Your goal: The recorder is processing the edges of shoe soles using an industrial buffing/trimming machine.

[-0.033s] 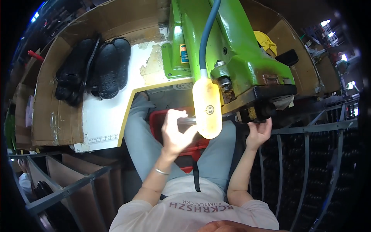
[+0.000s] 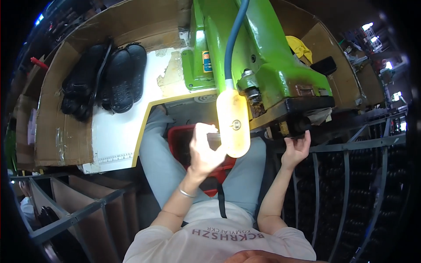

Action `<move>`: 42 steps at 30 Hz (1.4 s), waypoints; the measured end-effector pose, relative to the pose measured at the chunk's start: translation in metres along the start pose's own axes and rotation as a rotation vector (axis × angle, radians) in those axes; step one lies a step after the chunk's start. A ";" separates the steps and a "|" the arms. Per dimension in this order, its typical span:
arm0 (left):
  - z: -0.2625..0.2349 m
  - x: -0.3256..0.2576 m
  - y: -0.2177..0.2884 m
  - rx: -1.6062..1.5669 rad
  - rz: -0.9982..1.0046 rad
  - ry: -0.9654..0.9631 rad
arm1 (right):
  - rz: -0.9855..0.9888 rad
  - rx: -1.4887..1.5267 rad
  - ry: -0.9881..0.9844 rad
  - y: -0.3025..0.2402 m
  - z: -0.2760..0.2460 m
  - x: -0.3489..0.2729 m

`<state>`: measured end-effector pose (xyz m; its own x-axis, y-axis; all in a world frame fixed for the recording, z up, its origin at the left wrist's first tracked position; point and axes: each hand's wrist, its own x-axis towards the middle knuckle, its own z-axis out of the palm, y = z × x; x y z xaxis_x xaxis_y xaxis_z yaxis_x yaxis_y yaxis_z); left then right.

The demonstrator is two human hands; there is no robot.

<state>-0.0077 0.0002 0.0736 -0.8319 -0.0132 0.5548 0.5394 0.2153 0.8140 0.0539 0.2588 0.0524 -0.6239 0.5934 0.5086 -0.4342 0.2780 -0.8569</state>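
My left hand (image 2: pixel 204 152) is raised in front of my lap, just left of a lit yellow oval lamp (image 2: pixel 233 125). Its fingers and thumb curve toward each other around a pale, see-through piece, and their tips are partly behind the lamp. What that piece is cannot be made out. On the right, my right hand (image 2: pixel 296 152) reaches up under the head of a green machine (image 2: pixel 285 65). Its fingertips close on the underside of a round black knob (image 2: pixel 301 125); the far side of the grip is hidden.
Black shoe soles (image 2: pixel 124 81) lie on the white tabletop (image 2: pixel 115 136) at the left, inside cardboard walls (image 2: pixel 68 127). A blue-grey cable (image 2: pixel 232 46) runs down to the lamp. Metal racks (image 2: pixel 344 184) stand at both sides. A red stool (image 2: pixel 182 131) shows between my legs.
My left hand has moved slightly right, closer to the lamp. My right hand stays at the black knob, and the whole view has shifted a little.
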 end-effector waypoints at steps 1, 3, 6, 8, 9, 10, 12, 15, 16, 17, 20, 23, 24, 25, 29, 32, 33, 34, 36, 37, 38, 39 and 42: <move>0.006 0.001 0.002 -0.012 0.003 0.004 | -0.018 -0.030 0.031 -0.002 -0.004 0.008; 0.013 0.003 0.006 0.171 0.235 -0.023 | -0.032 -0.031 0.028 0.004 -0.007 0.012; 0.009 0.001 -0.004 0.233 0.197 -0.032 | -0.032 -0.013 -0.019 0.012 -0.006 0.008; -0.006 0.003 -0.003 0.126 0.149 0.001 | -0.011 -0.003 -0.056 0.010 0.005 0.000; -0.014 0.003 -0.003 0.106 0.097 0.000 | 0.000 0.002 -0.052 0.009 0.011 -0.003; -0.021 0.003 -0.004 0.084 0.049 0.005 | 0.014 0.029 -0.078 0.008 0.018 -0.005; -0.036 -0.004 -0.010 0.035 -0.091 0.046 | 0.039 0.062 -0.115 0.011 0.026 -0.014; -0.061 -0.007 -0.018 -0.049 -0.160 0.042 | 0.026 -0.018 -0.200 0.005 0.042 -0.026; -0.068 -0.011 -0.020 -0.145 -0.224 0.063 | 0.056 0.045 -0.187 0.004 0.049 -0.031; -0.080 -0.014 -0.027 -0.124 -0.221 0.019 | -0.014 -0.009 -0.202 0.001 0.058 -0.033; -0.107 -0.024 -0.043 -0.199 -0.285 0.027 | -0.149 -0.132 -0.265 -0.014 0.083 -0.037; -0.125 -0.032 -0.055 -0.308 -0.381 -0.022 | -0.251 -0.125 -0.305 -0.017 0.101 -0.043; -0.125 -0.034 -0.059 -0.306 -0.379 -0.026 | -0.312 -0.145 -0.331 -0.018 0.103 -0.043; -0.124 -0.032 -0.059 -0.054 -0.301 -0.111 | -0.311 -0.142 -0.329 -0.019 0.105 -0.043; -0.072 -0.021 -0.041 0.534 0.035 -0.280 | -0.377 -0.191 -0.338 -0.024 0.108 -0.040; -0.019 -0.012 -0.015 0.394 0.210 -0.178 | -0.357 -0.180 -0.338 -0.022 0.106 -0.038; -0.009 -0.018 -0.028 0.326 0.165 -0.145 | -0.313 -0.141 -0.349 -0.021 0.105 -0.039; 0.003 -0.024 -0.040 0.252 0.127 -0.116 | -0.218 -0.082 -0.308 -0.004 0.100 -0.046; 0.020 -0.032 -0.050 0.007 -0.012 -0.072 | 0.212 0.365 -0.355 0.023 0.100 -0.055; 0.026 -0.037 -0.054 -0.230 -0.159 -0.031 | 0.278 0.484 -0.389 0.034 0.102 -0.058; 0.031 -0.047 -0.060 -0.232 -0.158 -0.039 | 0.242 0.372 -0.440 0.052 0.097 -0.062; 0.037 -0.058 -0.066 -0.337 -0.240 -0.042 | 0.360 0.320 -0.423 0.077 0.092 -0.073; 0.061 -0.072 -0.069 -0.459 -0.351 -0.013 | 0.614 0.497 -0.292 0.137 0.068 -0.101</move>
<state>0.0069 0.0454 -0.0331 -0.9712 0.0050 0.2383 0.2299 -0.2453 0.9418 0.0130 0.1851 -0.1108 -0.9560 0.2924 0.0239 -0.1555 -0.4361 -0.8864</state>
